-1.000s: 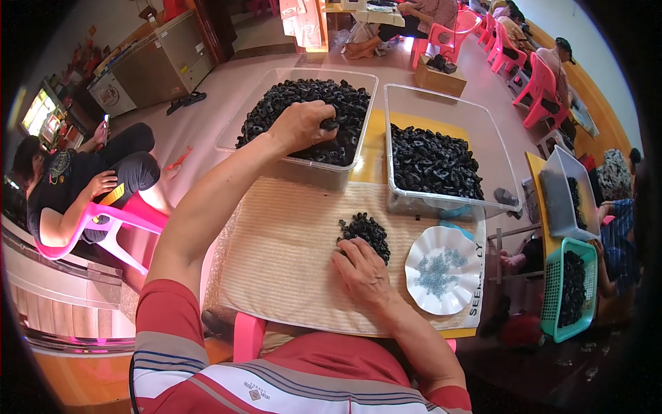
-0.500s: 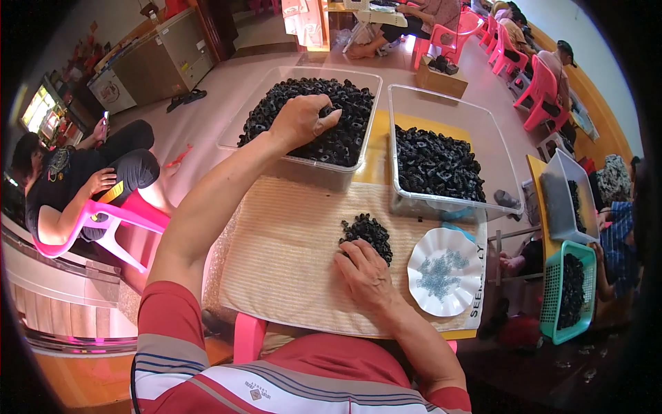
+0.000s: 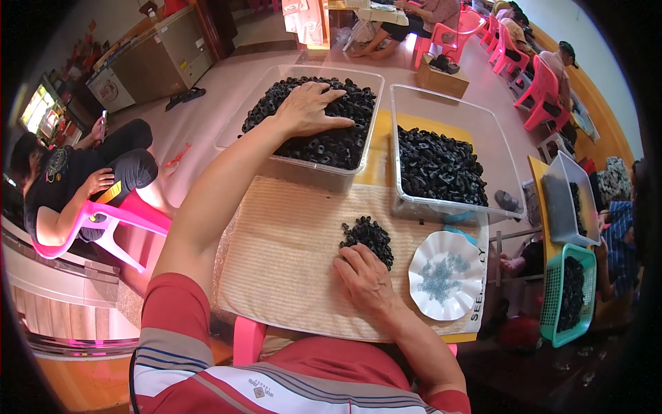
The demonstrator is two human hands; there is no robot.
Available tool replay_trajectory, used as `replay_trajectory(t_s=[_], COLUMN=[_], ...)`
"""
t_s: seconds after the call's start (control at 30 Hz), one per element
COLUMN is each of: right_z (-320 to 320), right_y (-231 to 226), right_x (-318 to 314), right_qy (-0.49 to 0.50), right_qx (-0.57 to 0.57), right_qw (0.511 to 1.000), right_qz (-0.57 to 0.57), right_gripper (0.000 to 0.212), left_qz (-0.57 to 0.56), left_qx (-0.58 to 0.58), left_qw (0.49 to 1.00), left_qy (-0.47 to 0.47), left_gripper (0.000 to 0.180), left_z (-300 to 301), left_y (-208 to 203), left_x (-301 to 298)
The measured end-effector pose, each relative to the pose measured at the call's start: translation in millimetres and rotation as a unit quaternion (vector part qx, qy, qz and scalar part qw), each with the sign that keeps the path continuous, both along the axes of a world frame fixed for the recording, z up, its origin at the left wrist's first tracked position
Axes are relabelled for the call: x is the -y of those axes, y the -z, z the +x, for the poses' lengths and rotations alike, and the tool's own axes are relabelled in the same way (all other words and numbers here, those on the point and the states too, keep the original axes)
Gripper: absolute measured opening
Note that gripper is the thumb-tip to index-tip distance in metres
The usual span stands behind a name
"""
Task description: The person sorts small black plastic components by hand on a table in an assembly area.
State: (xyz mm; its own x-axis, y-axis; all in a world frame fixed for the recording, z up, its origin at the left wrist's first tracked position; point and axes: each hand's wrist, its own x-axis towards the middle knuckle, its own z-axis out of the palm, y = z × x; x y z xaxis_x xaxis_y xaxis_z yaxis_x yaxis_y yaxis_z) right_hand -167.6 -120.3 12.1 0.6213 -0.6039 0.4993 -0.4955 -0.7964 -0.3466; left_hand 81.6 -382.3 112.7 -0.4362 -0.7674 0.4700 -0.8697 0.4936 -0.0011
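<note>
My left hand (image 3: pixel 308 110) reaches into the left clear plastic bin (image 3: pixel 324 169), over a heap of small black ring-like parts (image 3: pixel 334 148). Its fingers and thumb are spread apart, with no part visibly gripped. My right hand (image 3: pixel 365 276) rests on the ribbed beige mat (image 3: pixel 276 255), its loosely bent fingers at the near edge of a small pile of black pieces (image 3: pixel 369 234). Those fingers are slightly apart, and their undersides are hidden. To the right of that hand stands a white scalloped plate (image 3: pixel 423 303) with tiny bluish clear bits (image 3: pixel 443 276) on it.
A second clear bin (image 3: pixel 448 202) of black parts (image 3: pixel 438 165) stands right of the first. Something blue (image 3: pixel 460 233) lies behind the plate. At right are a green basket (image 3: pixel 586 307) and another bin (image 3: pixel 560 200). A person (image 3: pixel 62 183) sits at left; others sit beyond.
My left hand has opened, its fingers and thumb spreading over the black parts, and has shifted slightly right. My right hand stays by the small pile.
</note>
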Motion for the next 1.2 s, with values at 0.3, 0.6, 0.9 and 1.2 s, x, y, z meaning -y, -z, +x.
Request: replay_trajectory(t_s=[0.3, 0.6, 0.9, 1.2], right_z=[-0.8, -3.2, -3.5, -1.5], right_y=[-4.2, -4.0, -0.4, -2.0], right_x=[-0.4, -0.1, 0.3, -0.3], right_qy=[0.001, -0.005, -0.005, -0.001], right_qx=[-0.005, 0.006, 0.01, 0.011], right_qw=[1.0, 1.0, 1.0, 1.0], right_qz=[0.004, -0.001, -0.004, -0.003], right_gripper=[0.023, 0.024, 0.023, 0.019], left_qz=[0.053, 0.039, 0.023, 0.015], left_qx=[0.009, -0.031, -0.086, -0.116], left_qw=[0.998, 0.998, 0.996, 0.993], left_qy=[0.023, 0.023, 0.003, -0.013], left_gripper=[0.056, 0.041, 0.043, 0.047], left_z=[-10.0, -4.9, -7.7, -7.2], left_y=[-8.7, -8.3, -8.2, -13.8], left_x=[-17.1, -21.8, -23.8, -25.4])
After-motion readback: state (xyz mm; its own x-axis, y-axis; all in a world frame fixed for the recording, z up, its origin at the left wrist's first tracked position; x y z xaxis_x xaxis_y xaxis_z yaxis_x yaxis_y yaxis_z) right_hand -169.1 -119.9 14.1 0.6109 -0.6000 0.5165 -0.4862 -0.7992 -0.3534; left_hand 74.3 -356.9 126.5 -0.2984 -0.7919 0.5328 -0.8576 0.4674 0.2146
